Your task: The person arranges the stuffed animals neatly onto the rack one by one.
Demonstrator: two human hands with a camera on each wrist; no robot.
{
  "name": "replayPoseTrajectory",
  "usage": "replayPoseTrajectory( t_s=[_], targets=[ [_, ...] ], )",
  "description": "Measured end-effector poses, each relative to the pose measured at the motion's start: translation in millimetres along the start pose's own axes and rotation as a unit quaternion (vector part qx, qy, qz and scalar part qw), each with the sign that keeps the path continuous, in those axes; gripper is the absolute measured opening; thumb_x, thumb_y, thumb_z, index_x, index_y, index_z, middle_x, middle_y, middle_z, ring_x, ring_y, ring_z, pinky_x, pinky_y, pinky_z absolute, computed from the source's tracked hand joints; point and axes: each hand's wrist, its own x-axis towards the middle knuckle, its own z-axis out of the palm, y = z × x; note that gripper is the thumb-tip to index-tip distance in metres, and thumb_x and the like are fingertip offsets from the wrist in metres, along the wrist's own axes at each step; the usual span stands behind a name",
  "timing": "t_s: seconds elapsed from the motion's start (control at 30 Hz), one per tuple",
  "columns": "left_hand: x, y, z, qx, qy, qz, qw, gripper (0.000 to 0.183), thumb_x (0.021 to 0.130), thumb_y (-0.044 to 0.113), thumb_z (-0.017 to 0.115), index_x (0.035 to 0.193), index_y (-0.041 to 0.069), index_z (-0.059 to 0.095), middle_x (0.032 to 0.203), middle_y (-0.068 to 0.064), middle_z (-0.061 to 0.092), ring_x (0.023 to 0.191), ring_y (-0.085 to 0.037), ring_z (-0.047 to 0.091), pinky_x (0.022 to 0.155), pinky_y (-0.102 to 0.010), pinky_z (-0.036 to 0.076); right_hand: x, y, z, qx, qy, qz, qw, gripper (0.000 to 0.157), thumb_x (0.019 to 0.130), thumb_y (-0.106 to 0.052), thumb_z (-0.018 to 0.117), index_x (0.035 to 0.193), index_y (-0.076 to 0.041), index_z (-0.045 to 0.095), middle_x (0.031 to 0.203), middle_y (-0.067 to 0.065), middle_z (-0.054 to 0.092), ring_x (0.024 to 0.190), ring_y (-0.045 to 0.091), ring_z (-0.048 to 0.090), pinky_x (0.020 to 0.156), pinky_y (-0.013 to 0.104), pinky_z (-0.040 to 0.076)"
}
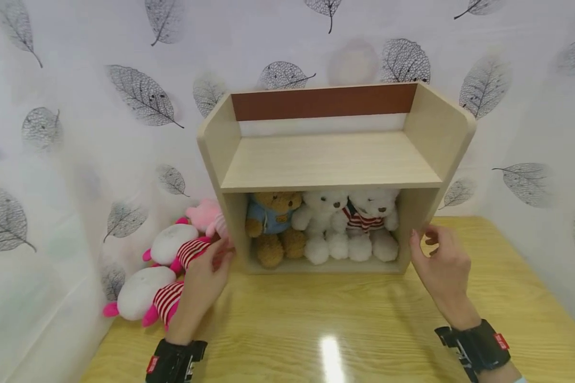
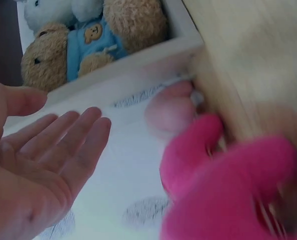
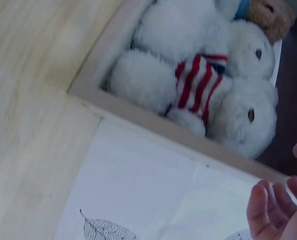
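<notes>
A pale wooden two-tier shelf [image 1: 330, 162] stands on the table, its lower compartment filled with plush bears. Seated in it from left to right are a brown bear in a blue top [image 1: 275, 218], a plain white bear [image 1: 319, 226] and a white bear in a red-striped top [image 1: 372, 223]. My left hand [image 1: 205, 282] is by the shelf's left side, palm toward it, fingers loosely extended. On the opposite side my right hand [image 1: 443, 263] has its thumb at the front edge of the side panel, fingers loosely bent. Neither hand grips anything.
Left of the shelf, against the leaf-patterned backdrop [image 1: 67, 213], lie pink-and-white plush toys with striped clothes [image 1: 141, 292], partly behind my left forearm. A pale pink plush [image 1: 203, 215] leans beside the shelf. The wooden table [image 1: 287, 324] extends in front.
</notes>
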Motion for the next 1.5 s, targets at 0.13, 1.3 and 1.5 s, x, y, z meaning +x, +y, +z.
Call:
replayPoseTrajectory(
  t_s=[0.13, 1.3, 1.5],
  targets=[
    [-28.1, -7.0, -23.0, 0.063, -0.010, -0.035, 0.9973, 0.032, 0.100, 0.023, 0.062, 0.132, 0.016, 0.069, 0.112, -0.006, 0.078, 0.095, -0.026, 0.075, 0.079, -0.047, 0.056, 4.8, 4.5, 2.0, 0.006, -0.023, 0.057, 0.998, 0.042, 0.086, -0.019, 0.074, 0.113, 0.010, 0.062, 0.099, 0.027, 0.067, 0.072, 0.038, 0.067, 0.060, 0.011, 0.037],
    [-59.6, -37.6, -70.7, 0.192, -0.019, 0.031, 0.9807, 0.042, 0.074, 0.020, 0.080, 0.116, 0.014, 0.072, 0.117, -0.010, 0.070, 0.101, -0.039, 0.062, 0.068, -0.057, 0.054, 21.4, 16.8, 20.7, 0.023, -0.059, 0.075, 0.995, 0.029, 0.101, -0.012, 0.056, 0.118, 0.012, 0.057, 0.098, 0.034, 0.071, 0.068, 0.049, 0.071, 0.056, 0.044, 0.056],
    [-53.3, -16.6, -84.1, 0.029, 0.001, 0.038, 0.9988, 0.041, 0.082, 0.016, 0.084, 0.120, 0.015, 0.069, 0.105, -0.004, 0.073, 0.085, 0.000, 0.063, 0.060, -0.022, 0.054, 19.7, 15.6, 21.0, 0.019, -0.050, 0.081, 0.995, 0.030, 0.102, -0.013, 0.055, 0.117, 0.013, 0.057, 0.095, 0.038, 0.070, 0.066, 0.052, 0.069, 0.055, 0.065, 0.051]
  ],
)
